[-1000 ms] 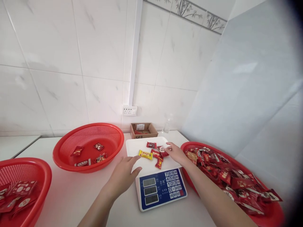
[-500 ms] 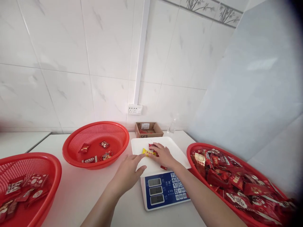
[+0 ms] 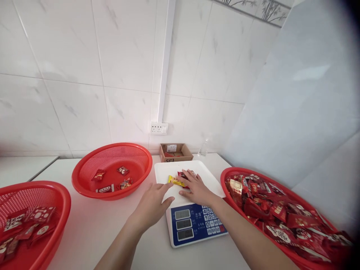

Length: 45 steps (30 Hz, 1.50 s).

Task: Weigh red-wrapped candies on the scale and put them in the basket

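Observation:
A yellow snack packet [image 3: 176, 181] lies on the white pan [image 3: 166, 168] of a weighing scale. The outstretched index finger of my left hand [image 3: 154, 204] is at its left end; whether it presses on the packet I cannot tell. That hand has its thumb apart and is open. Over the pan, my right hand [image 3: 198, 189] spreads its fingers across a dark red packet [image 3: 181, 174], partly covering it. My right palm hides what lies beneath. In front of the pan is the scale's blue panel [image 3: 197, 224] with displays and number keys.
A red basket [image 3: 225, 178] heaped with red snack packets stands at the right. Two more red baskets, a middle one [image 3: 81, 176] and a near left one [image 3: 66, 210], hold several packets each. Behind the scale sits a small cardboard box [image 3: 176, 159], below a wall socket [image 3: 159, 128].
My right hand has shifted slightly toward me, its thumb now out to the left. The small red packet at the pan's front is now hidden. My left hand has barely moved.

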{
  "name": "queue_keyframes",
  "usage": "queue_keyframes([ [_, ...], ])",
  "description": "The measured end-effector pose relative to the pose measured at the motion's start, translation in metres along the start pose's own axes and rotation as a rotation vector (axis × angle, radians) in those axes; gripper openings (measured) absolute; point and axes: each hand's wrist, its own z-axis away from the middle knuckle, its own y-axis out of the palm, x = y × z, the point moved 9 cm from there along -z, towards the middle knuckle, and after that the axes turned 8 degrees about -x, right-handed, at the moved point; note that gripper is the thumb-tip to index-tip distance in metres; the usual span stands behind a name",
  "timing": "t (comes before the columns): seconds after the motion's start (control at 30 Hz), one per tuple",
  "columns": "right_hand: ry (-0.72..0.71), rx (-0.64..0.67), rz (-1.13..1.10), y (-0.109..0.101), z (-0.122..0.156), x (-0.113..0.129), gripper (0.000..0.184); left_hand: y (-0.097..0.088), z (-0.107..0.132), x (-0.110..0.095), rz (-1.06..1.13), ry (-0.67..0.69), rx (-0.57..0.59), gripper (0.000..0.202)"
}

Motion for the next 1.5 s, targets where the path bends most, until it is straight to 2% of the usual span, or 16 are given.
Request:
queue_keyframes([
  [0.17,-0.033,-0.033,-0.04,0.002,-0.02,0.01,0.045,-0.002,0.001,-0.003,-0.024,-0.006,0.022,0.039],
  [0.23,-0.023,-0.107,-0.092,-0.009,-0.024,0.011,0.044,-0.005,0.001,-0.004,-0.031,-0.012,0.02,0.038],
  [0.3,-0.022,-0.26,-0.164,-0.029,-0.02,0.009,0.042,-0.007,0.001,-0.003,-0.029,-0.023,0.014,0.038],
  [0.37,-0.017,-0.479,-0.246,-0.057,-0.004,0.003,0.038,-0.009,0.001,-0.001,-0.021,-0.031,-0.001,0.038],
  [0.43,0.02,-0.682,-0.287,-0.082,0.024,-0.01,0.033,-0.011,0.001,0.003,-0.01,-0.042,-0.022,0.038],
  [0.53,0.161,-0.797,-0.186,-0.105,0.075,-0.039,0.033,-0.013,0.0,0.007,0.001,-0.069,-0.07,0.037],
  [0.6,0.319,-0.792,-0.098,-0.112,0.111,-0.065,0.035,-0.014,0.0,0.007,0.005,-0.073,-0.097,0.036],
  [0.67,0.499,-0.725,-0.046,-0.11,0.145,-0.094,0.039,-0.014,0.0,0.003,0.006,-0.065,-0.109,0.034],
  [0.73,0.642,-0.612,-0.024,-0.1,0.172,-0.118,0.043,-0.013,0.0,0.0,0.005,-0.067,-0.103,0.033],
  [0.83,0.729,-0.476,-0.048,-0.081,0.197,-0.139,0.044,-0.009,0.0,-0.003,-0.009,-0.077,-0.087,0.033],
  [1.03,0.696,-0.34,-0.03,-0.057,0.195,-0.143,0.045,0.013,-0.004,-0.01,-0.072,-0.009,-0.061,0.033],
  [1.33,0.708,-0.253,0.074,-0.06,0.194,-0.13,0.051,0.048,-0.027,-0.037,-0.104,0.116,0.063,0.037],
  [1.4,0.709,-0.234,0.068,-0.06,0.194,-0.127,0.052,0.058,-0.037,-0.042,-0.122,0.121,0.101,0.048],
  [1.5,0.692,-0.235,0.056,-0.061,0.193,-0.125,0.054,0.078,-0.056,-0.041,-0.157,0.088,0.176,0.077],
])
